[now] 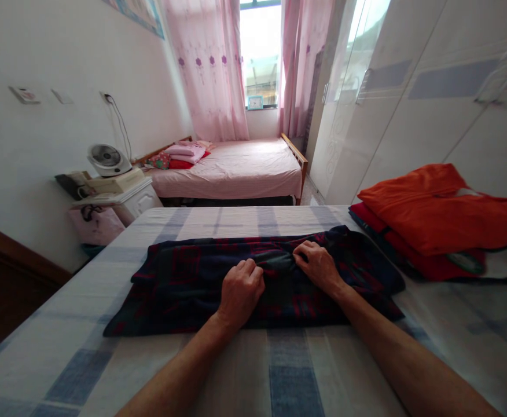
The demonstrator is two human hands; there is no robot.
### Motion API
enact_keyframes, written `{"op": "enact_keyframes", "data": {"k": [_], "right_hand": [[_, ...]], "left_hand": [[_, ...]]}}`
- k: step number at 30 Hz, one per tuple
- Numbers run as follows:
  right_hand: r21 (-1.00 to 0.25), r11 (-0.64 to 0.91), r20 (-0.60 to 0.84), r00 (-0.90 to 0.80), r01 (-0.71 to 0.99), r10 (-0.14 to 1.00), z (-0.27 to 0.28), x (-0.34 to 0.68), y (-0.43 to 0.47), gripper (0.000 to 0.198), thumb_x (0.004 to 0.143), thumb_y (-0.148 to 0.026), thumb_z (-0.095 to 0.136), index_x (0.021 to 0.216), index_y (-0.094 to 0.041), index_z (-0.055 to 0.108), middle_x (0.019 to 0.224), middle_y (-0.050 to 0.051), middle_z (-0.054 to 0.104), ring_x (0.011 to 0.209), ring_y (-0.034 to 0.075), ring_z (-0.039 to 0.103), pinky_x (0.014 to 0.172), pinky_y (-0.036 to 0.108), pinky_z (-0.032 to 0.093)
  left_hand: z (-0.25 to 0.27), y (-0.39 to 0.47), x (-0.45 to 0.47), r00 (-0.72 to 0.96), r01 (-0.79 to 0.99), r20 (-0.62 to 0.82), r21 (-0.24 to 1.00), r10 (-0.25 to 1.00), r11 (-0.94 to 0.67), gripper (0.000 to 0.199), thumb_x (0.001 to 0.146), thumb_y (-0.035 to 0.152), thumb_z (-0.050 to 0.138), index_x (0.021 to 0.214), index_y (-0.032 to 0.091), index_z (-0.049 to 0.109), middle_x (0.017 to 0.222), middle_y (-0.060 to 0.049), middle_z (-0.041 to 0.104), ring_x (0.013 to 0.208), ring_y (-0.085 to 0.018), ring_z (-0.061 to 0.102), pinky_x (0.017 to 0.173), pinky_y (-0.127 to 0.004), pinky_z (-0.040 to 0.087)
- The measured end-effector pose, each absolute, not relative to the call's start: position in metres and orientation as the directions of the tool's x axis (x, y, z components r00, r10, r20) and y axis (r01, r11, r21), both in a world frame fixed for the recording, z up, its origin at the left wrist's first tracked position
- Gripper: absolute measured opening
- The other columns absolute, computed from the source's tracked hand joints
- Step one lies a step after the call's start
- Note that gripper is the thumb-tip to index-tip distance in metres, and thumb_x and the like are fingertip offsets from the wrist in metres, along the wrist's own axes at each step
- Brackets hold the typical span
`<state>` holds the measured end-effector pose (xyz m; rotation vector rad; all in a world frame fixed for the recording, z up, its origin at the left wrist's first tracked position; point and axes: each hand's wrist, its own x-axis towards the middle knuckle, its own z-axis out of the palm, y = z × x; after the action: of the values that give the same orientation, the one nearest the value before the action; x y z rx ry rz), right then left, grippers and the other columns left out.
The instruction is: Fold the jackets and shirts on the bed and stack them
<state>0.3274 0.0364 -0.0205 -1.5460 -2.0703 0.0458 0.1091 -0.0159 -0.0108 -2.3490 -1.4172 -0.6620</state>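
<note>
Left hand (242,288) and right hand (318,265), fingers curled, grip the dark plaid cloth (188,284), which lies across the checked bed (297,376), with an orange clothes stack (427,211) on the bed's right side.

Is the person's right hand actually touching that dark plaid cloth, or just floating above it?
Touching. The head view shows the right hand with curled fingers meeting the dark plaid cloth, which puckers into creases at the fingertips.
</note>
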Motion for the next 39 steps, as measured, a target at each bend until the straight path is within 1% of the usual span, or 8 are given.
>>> {"op": "enact_keyframes", "data": {"k": [8, 14, 17, 22, 26, 30, 34, 39], "right_hand": [[-0.379, 0.31, 0.442, -0.124, 0.872, 0.888, -0.024, 0.325, 0.038, 0.011, 0.08, -0.019, 0.053, 0.075, -0.022, 0.063, 0.085, 0.0, 0.064, 0.08, 0.015, 0.058, 0.07, 0.025, 0.041], [-0.407, 0.281, 0.45, -0.077, 0.869, 0.89, -0.025, 0.326, 0.04, 0.013, 0.081, -0.02, 0.051, 0.076, -0.021, 0.063, 0.085, 0.0, 0.064, 0.08, 0.015, 0.06, 0.073, 0.025, 0.042], [-0.423, 0.283, 0.453, -0.069, 0.861, 0.889, -0.024, 0.327, 0.041, 0.014, 0.082, -0.021, 0.05, 0.077, -0.021, 0.063, 0.086, 0.001, 0.065, 0.079, 0.015, 0.06, 0.072, 0.025, 0.043], [-0.385, 0.282, 0.431, -0.099, 0.879, 0.897, -0.029, 0.33, 0.041, 0.015, 0.083, -0.024, 0.047, 0.079, -0.022, 0.062, 0.088, 0.001, 0.065, 0.078, 0.017, 0.061, 0.07, 0.029, 0.043], [-0.276, 0.385, 0.552, -0.182, 0.881, 0.813, -0.031, 0.333, 0.042, 0.016, 0.084, -0.023, 0.045, 0.092, -0.022, 0.06, 0.099, 0.005, 0.064, 0.091, 0.021, 0.059, 0.079, 0.034, 0.043], [-0.162, 0.493, 0.576, -0.324, 0.855, 0.75, -0.028, 0.334, 0.04, 0.026, 0.087, -0.026, 0.044, 0.109, -0.023, 0.058, 0.116, 0.007, 0.061, 0.114, 0.024, 0.05, 0.095, 0.04, 0.035], [-0.2, 0.461, 0.446, -0.339, 0.865, 0.828, -0.03, 0.329, 0.036, 0.025, 0.09, -0.029, 0.043, 0.103, -0.024, 0.063, 0.113, 0.005, 0.064, 0.108, 0.022, 0.055, 0.092, 0.039, 0.038], [-0.327, 0.406, 0.422, -0.253, 0.853, 0.871, -0.015, 0.335, 0.033, 0.025, 0.088, -0.026, 0.044, 0.101, -0.022, 0.064, 0.112, 0.005, 0.064, 0.107, 0.018, 0.056, 0.092, 0.034, 0.041]], "left_hand": [[-0.004, -0.032, 0.105, 0.536, 0.79, 0.606, -0.117, 0.588, -0.601, 0.012, 0.081, 0.013, 0.051, 0.072, 0.019, 0.055, 0.072, -0.002, 0.053, 0.071, -0.018, 0.046, 0.066, -0.032, 0.036], [-0.005, -0.034, 0.107, 0.73, 0.616, 0.496, -0.183, 0.469, -0.766, 0.007, 0.078, 0.015, 0.056, 0.072, 0.018, 0.053, 0.073, -0.002, 0.051, 0.071, -0.017, 0.045, 0.065, -0.033, 0.036], [-0.006, -0.031, 0.105, 0.752, 0.595, 0.468, -0.177, 0.465, -0.784, 0.006, 0.076, 0.014, 0.055, 0.073, 0.018, 0.053, 0.074, -0.002, 0.051, 0.071, -0.018, 0.046, 0.064, -0.033, 0.037], [-0.011, -0.03, 0.105, 0.756, 0.584, 0.395, -0.046, 0.523, -0.81, 0.004, 0.076, 0.019, 0.055, 0.072, 0.019, 0.053, 0.077, -0.002, 0.055, 0.07, -0.015, 0.049, 0.063, -0.029, 0.039], [-0.004, -0.024, 0.104, 0.634, 0.702, 0.447, 0.01, 0.631, -0.712, 0.016, 0.087, 0.027, 0.046, 0.082, 0.02, 0.059, 0.084, -0.002, 0.059, 0.076, -0.015, 0.054, 0.068, -0.028, 0.043], [0.003, -0.01, 0.084, 0.364, 0.878, 0.499, 0.098, 0.787, -0.468, 0.033, 0.089, 0.036, 0.045, 0.118, 0.024, 0.056, 0.125, -0.006, 0.057, 0.116, -0.021, 0.049, 0.098, -0.039, 0.036], [-0.011, 0.007, 0.05, 0.168, 0.978, 0.341, 0.064, 0.925, -0.201, 0.05, 0.089, 0.051, 0.041, 0.132, 0.027, 0.048, 0.142, -0.007, 0.044, 0.133, -0.027, 0.035, 0.107, -0.052, 0.023], [-0.03, 0.02, 0.033, 0.177, 0.977, 0.304, 0.062, 0.936, -0.205, 0.054, 0.09, 0.053, 0.033, 0.133, 0.023, 0.049, 0.141, -0.01, 0.046, 0.132, -0.028, 0.037, 0.108, -0.05, 0.022]]}}
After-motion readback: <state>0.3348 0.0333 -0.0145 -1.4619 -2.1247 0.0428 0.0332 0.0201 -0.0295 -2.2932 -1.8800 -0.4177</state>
